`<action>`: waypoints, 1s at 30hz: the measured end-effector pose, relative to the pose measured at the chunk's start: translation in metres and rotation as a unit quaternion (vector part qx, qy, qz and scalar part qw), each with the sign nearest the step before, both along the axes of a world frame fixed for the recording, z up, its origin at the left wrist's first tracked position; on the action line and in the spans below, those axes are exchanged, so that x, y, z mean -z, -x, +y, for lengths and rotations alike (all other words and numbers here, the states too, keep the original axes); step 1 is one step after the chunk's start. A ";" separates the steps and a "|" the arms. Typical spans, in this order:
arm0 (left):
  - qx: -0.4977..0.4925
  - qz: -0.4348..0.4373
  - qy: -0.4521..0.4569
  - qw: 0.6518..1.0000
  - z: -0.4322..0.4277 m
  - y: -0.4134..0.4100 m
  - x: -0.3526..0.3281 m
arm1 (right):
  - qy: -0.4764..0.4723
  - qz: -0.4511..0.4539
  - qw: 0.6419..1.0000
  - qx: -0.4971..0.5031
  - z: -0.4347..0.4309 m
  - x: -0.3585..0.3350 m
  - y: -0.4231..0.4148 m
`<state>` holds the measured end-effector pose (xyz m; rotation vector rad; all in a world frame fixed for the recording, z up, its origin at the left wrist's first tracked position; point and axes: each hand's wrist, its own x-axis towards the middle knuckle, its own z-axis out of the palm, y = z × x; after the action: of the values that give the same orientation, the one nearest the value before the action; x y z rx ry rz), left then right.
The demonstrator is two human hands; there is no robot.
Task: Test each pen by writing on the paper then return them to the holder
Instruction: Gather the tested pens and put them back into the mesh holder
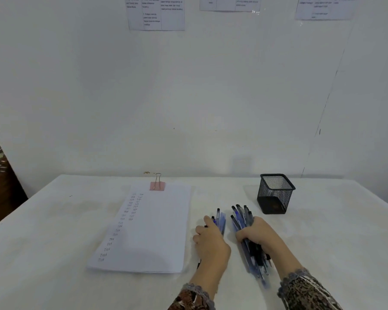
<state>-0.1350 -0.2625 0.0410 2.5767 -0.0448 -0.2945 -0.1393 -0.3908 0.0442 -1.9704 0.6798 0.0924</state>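
- Low and right of centre in the frame, the right hand [254, 233] is gripping a thick bundle of pens [246, 238], its grip clamped around the middle of them.
- Those pens are lying with their long axis running from the lower right up toward the upper middle, their upper ends pointing roughly at the holder [275, 193].
- Just to the left, the left hand [211, 239] is curling over a smaller bunch of pens [220, 220], its grip closed on them and resting on the counter [54, 231].
- The black mesh holder is standing upright and looking empty, up and to the right of both hands; the right hand is the nearer one, judging by the gap.
- The paper [157, 231] is lying to the left of the left hand under a pink binder clip [157, 185], columns of short test marks already filling its left side.
- Whichever move is coming, paper calls for the left hand, holder for the right.
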 end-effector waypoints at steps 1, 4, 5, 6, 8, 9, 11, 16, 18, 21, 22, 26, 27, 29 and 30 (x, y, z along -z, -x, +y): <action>0.000 -0.003 0.007 1.000 0.001 -0.001 0.000 | -0.026 -0.007 1.000 0.001 0.003 -0.001 0.001; -0.004 -0.017 0.042 0.999 0.007 -0.005 -0.002 | -0.099 -0.033 0.995 0.000 0.012 -0.004 0.004; -0.005 -0.020 0.054 0.998 0.009 -0.006 -0.003 | -0.113 -0.047 0.992 0.002 0.014 -0.005 0.004; -0.004 -0.027 0.064 0.998 0.011 -0.005 -0.004 | -0.135 -0.060 0.989 0.004 0.016 -0.005 0.004; 0.000 -0.045 0.080 0.996 0.013 -0.005 -0.005 | -0.194 -0.080 0.978 0.015 0.018 -0.005 0.004; 0.000 -0.051 0.090 0.995 0.013 -0.005 -0.006 | -0.217 -0.088 0.972 0.019 0.019 -0.006 0.004; 0.000 -0.041 0.137 0.990 0.012 -0.005 -0.009 | -0.241 -0.105 0.965 0.017 0.020 -0.007 0.005; -0.001 0.005 0.302 0.953 0.019 -0.008 -0.010 | -0.268 -0.183 0.945 0.032 0.026 -0.010 0.007; -0.001 -0.023 0.353 0.935 0.021 -0.006 -0.014 | -0.253 -0.236 0.938 0.029 0.029 -0.012 0.008; -0.007 -0.087 0.431 0.898 0.022 -0.003 -0.025 | -0.193 -0.334 0.922 0.025 0.033 -0.013 0.010; -0.006 -0.107 0.447 0.888 0.022 -0.002 -0.027 | -0.171 -0.361 0.916 0.020 0.035 -0.013 0.012; -0.004 -0.144 0.470 0.871 0.023 0.003 -0.023 | -0.136 -0.402 0.905 0.012 0.039 0.000 0.016; -0.003 -0.142 0.469 0.872 0.024 0.004 -0.020 | -0.136 -0.399 0.907 0.014 0.039 0.005 0.017; 0.000 -0.137 0.465 0.875 0.026 0.007 -0.015 | -0.135 -0.389 0.911 0.024 0.038 0.017 0.018; 0.004 -0.133 0.461 0.877 0.026 0.008 -0.012 | -0.135 -0.385 0.912 0.033 0.038 0.021 0.018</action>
<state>-0.1429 -0.2361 0.0533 1.6382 -0.2358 0.0848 -0.1574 -0.3532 0.0228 -1.5319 0.1901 -0.5784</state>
